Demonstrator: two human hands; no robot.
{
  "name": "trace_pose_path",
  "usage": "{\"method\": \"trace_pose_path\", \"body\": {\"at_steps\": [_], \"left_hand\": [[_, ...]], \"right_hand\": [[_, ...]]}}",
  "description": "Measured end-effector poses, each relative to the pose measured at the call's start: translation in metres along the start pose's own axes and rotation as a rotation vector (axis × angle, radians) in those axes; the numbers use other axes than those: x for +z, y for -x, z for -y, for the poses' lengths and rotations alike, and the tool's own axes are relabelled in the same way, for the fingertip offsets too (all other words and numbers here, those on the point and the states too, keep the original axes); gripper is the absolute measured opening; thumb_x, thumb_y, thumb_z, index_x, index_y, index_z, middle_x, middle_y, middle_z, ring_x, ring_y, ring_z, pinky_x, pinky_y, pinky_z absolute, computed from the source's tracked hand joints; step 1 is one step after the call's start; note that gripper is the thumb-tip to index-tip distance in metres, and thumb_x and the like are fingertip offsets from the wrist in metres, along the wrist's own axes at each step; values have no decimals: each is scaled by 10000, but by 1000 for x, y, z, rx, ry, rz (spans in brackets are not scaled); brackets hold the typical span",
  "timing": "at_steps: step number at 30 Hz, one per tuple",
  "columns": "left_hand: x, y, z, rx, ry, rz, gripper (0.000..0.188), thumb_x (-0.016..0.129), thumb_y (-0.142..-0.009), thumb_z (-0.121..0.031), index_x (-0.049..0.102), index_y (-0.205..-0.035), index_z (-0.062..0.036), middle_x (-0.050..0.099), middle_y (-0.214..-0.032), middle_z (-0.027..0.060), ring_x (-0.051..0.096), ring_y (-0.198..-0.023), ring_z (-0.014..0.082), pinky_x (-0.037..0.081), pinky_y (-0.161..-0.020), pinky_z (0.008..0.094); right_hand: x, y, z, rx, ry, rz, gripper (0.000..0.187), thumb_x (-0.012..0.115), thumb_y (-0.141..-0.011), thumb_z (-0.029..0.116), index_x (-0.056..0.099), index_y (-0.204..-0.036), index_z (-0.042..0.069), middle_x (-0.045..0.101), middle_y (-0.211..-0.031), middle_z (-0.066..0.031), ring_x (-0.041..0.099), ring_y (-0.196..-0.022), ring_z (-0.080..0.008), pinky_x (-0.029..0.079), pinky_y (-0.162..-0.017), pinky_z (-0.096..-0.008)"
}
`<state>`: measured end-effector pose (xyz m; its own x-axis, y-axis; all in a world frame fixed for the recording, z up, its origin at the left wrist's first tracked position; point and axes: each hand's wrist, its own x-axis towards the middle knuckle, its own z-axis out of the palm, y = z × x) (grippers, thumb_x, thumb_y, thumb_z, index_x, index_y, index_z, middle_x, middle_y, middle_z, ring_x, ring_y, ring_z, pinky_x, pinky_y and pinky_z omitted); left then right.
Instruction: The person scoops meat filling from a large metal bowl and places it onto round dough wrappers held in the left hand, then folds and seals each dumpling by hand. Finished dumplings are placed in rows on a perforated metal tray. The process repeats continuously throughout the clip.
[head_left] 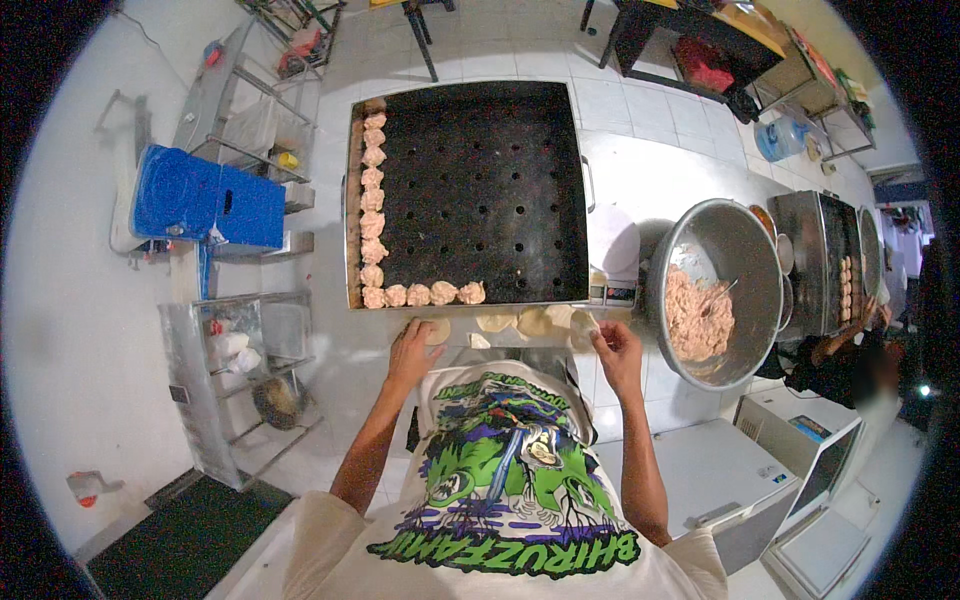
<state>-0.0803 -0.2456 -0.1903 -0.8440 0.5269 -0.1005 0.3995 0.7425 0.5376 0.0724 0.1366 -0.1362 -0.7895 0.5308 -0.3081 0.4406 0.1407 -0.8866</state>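
My right hand [618, 350] pinches the edge of a thin round dumpling wrapper [582, 330] at the near side of the steamer tray. My left hand [408, 352] lies with fingers apart on the counter's front strip, touching another pale round wrapper [436, 331]. Between the hands several more wrappers [533, 321] lie in a loose row, with a small whitish scrap [479, 341] nearer to me. The square black tray [480, 190] has rows of holes. Filled pinkish dumplings [372, 200] line its left wall and the left part of its near edge.
A large metal bowl [655, 300] of pink minced filling [695, 315] with a spoon handle stands at the right. Beyond it a co-worker's hand [880, 318] is by a second tray [838, 250]. A blue box [250, 208] and metal shelving [240, 330] are on the left.
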Motion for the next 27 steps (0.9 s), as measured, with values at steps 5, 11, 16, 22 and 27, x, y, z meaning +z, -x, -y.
{"method": "trace_pose_path", "body": {"at_steps": [5, 11, 16, 22, 27], "left_hand": [[14, 7, 21, -59, 73, 0, 276, 758, -832, -165, 660, -1079, -91, 636, -1050, 79, 648, -992, 324, 529, -854, 449], [2, -4, -3, -56, -37, -105, 215, 744, -842, -157, 676, -1032, -83, 646, -1033, 87, 657, -959, 318, 537, -828, 429], [-10, -24, -41, 47, 114, -7, 283, 746, -853, -211, 658, -1085, -74, 642, -1071, 109, 640, -1023, 334, 532, -857, 457], [37, -72, -91, 367, 141, 259, 372, 728, -870, -265, 627, -1170, -68, 615, -1156, 144, 627, -1070, 364, 518, -915, 471], [96, -81, -108, 611, -28, 92, 375, 688, -896, -244, 615, -1227, -83, 605, -1237, 146, 632, -1076, 350, 515, -930, 467]], "right_hand": [[14, -1, 30, -220, 307, -9, 235, 725, -834, 29, 685, -1066, 23, 661, -912, -131, 664, -786, -256, 543, -714, -358], [40, -16, -10, -423, 649, 210, 424, 823, -749, 113, 624, -1118, 54, 617, -1120, -177, 631, -1044, -398, 542, -845, -457], [45, -21, -25, -388, 682, 164, 436, 780, -805, 196, 618, -1191, 73, 580, -1205, -209, 622, -1020, -424, 541, -826, -505], [29, -37, -36, -247, 279, 206, 341, 795, -826, 216, 668, -1059, 2, 651, -952, -124, 648, -861, -249, 528, -706, -374], [11, -32, 4, -200, 197, -34, 230, 706, -929, 198, 712, -1049, 2, 673, -889, -123, 658, -732, -209, 535, -653, -329]]}}
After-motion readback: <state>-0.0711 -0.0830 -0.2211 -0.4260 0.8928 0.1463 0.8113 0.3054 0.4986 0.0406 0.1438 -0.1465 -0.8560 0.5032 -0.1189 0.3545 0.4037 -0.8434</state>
